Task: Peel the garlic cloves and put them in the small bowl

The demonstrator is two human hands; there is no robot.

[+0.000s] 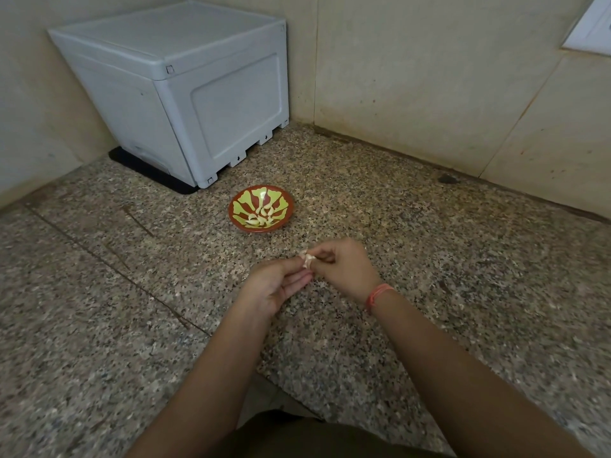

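Observation:
A small red bowl (238,217) with a green leaf pattern sits on the speckled granite surface, and several peeled garlic cloves (261,217) lie inside it. Just in front of the bowl, both of my hands meet over the surface. A pale garlic clove (306,259) with loose papery skin is pinched between the fingertips of my left hand (277,285) and my right hand (344,266). My left palm faces up beneath it. An orange thread is tied round my right wrist.
A grey plastic box (185,90) on a black mat (145,170) stands in the back left corner against beige walls. The granite surface (463,259) stretches to both sides of the bowl. Its near edge is cut out in front of my body.

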